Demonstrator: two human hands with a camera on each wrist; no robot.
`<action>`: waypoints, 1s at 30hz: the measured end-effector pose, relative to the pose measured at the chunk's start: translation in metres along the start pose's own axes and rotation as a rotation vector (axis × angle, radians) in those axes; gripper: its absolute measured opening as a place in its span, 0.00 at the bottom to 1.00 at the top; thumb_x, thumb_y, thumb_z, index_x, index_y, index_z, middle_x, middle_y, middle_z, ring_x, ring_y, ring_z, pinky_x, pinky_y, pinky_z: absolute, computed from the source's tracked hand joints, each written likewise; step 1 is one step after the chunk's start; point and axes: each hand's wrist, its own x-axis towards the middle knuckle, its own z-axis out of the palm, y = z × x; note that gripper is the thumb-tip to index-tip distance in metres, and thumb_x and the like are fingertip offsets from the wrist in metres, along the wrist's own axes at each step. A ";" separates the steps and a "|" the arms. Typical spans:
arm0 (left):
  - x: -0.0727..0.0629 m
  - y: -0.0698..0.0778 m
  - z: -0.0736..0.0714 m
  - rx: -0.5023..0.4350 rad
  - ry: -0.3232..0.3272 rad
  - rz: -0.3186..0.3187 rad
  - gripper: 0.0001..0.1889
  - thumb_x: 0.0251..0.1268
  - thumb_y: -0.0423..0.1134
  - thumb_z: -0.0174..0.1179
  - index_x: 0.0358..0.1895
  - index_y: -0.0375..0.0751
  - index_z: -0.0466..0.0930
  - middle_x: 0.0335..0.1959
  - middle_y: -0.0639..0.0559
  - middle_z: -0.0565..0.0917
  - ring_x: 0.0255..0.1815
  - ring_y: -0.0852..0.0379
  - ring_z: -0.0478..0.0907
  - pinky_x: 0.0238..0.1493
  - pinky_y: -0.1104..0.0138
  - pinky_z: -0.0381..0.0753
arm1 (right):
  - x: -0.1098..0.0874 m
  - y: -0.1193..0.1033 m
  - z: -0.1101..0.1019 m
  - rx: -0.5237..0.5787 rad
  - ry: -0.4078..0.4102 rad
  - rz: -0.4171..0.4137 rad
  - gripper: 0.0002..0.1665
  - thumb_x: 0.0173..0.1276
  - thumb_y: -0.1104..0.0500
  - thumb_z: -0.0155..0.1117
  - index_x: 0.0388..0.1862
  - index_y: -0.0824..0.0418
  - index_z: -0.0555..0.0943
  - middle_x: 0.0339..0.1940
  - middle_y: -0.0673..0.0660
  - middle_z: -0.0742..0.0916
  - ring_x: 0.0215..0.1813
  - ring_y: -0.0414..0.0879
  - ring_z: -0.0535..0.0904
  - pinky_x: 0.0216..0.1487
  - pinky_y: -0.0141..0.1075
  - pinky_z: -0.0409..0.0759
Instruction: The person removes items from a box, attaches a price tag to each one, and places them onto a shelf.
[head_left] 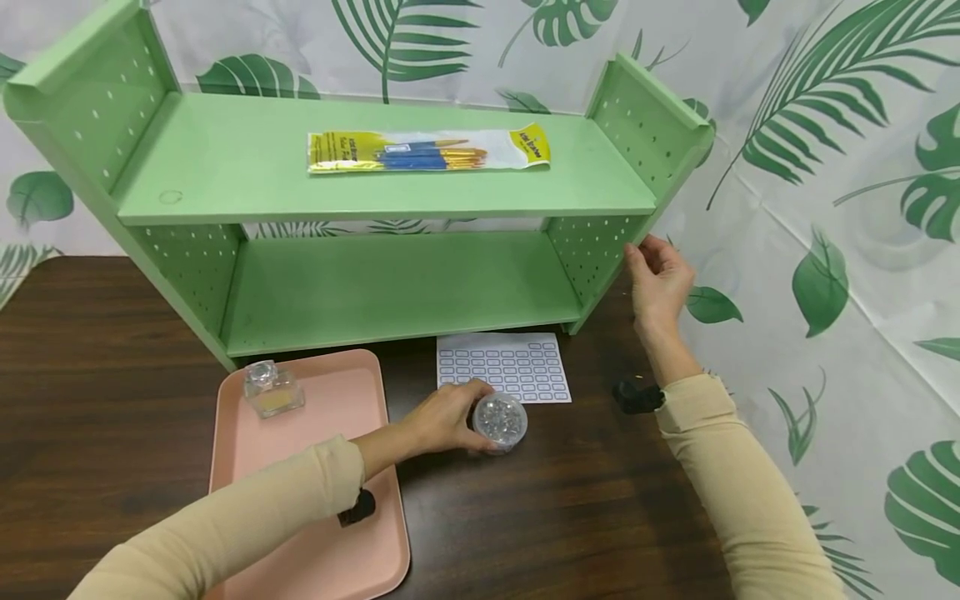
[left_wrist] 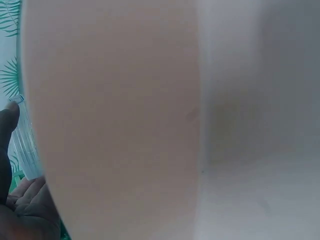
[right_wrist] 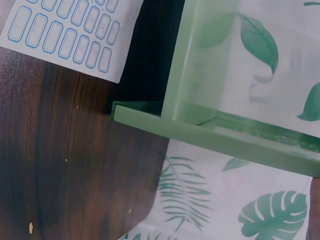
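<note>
My left hand holds a round clear jar of small silvery pieces above the dark table, thumb on the near side and fingers on the far side. In the left wrist view the jar shows only partly, with a thumb beside it; a pale blurred surface covers most of that view. At the right side of the green shelf, my right hand has bent fingers near the side panel's front edge. Whether they grip that edge is unclear. Only a sliver of this hand enters the right wrist view.
A pink tray lies at the left, bearing a small glass bottle. Behind the jar is a label sheet, partly beneath the shelf's front. A packet of paintbrushes lies on the upper shelf. Leaf-patterned sheeting hangs behind and right.
</note>
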 end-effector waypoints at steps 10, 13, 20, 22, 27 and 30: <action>-0.002 0.002 -0.004 -0.133 0.005 -0.063 0.31 0.40 0.44 0.75 0.49 0.33 0.75 0.41 0.45 0.85 0.43 0.52 0.82 0.43 0.66 0.80 | 0.003 0.002 0.000 -0.020 -0.019 0.000 0.15 0.63 0.65 0.64 0.46 0.73 0.81 0.27 0.39 0.83 0.30 0.32 0.78 0.33 0.21 0.75; -0.003 0.004 -0.005 -0.213 -0.004 -0.100 0.30 0.41 0.43 0.74 0.48 0.32 0.75 0.41 0.43 0.84 0.42 0.51 0.83 0.40 0.68 0.81 | 0.003 0.002 0.000 -0.024 -0.019 0.002 0.15 0.63 0.65 0.64 0.46 0.73 0.81 0.27 0.39 0.82 0.30 0.32 0.77 0.33 0.21 0.75; -0.008 0.011 -0.007 -0.371 -0.056 -0.165 0.27 0.45 0.41 0.73 0.48 0.32 0.74 0.40 0.45 0.83 0.38 0.56 0.82 0.37 0.73 0.80 | 0.002 0.000 0.000 -0.052 -0.020 -0.012 0.15 0.63 0.63 0.64 0.46 0.72 0.81 0.28 0.39 0.82 0.31 0.32 0.78 0.33 0.21 0.75; -0.009 0.014 -0.008 -0.393 -0.068 -0.169 0.27 0.45 0.40 0.73 0.47 0.32 0.74 0.40 0.45 0.83 0.38 0.58 0.82 0.37 0.74 0.80 | 0.002 0.000 0.000 -0.056 -0.017 -0.013 0.15 0.63 0.62 0.65 0.46 0.71 0.82 0.28 0.40 0.83 0.31 0.32 0.78 0.33 0.21 0.75; -0.012 0.020 -0.010 -0.416 -0.078 -0.175 0.26 0.45 0.40 0.73 0.47 0.32 0.74 0.40 0.45 0.83 0.38 0.58 0.82 0.38 0.74 0.80 | 0.001 0.000 -0.001 -0.067 -0.008 -0.004 0.14 0.63 0.62 0.65 0.45 0.69 0.82 0.31 0.44 0.85 0.31 0.33 0.78 0.32 0.21 0.75; -0.014 0.024 -0.013 -0.423 -0.065 -0.169 0.27 0.45 0.40 0.73 0.48 0.31 0.74 0.40 0.44 0.83 0.38 0.57 0.82 0.38 0.73 0.80 | 0.000 0.000 -0.002 -0.088 -0.009 -0.005 0.15 0.63 0.60 0.65 0.46 0.68 0.83 0.32 0.45 0.85 0.32 0.33 0.78 0.33 0.22 0.75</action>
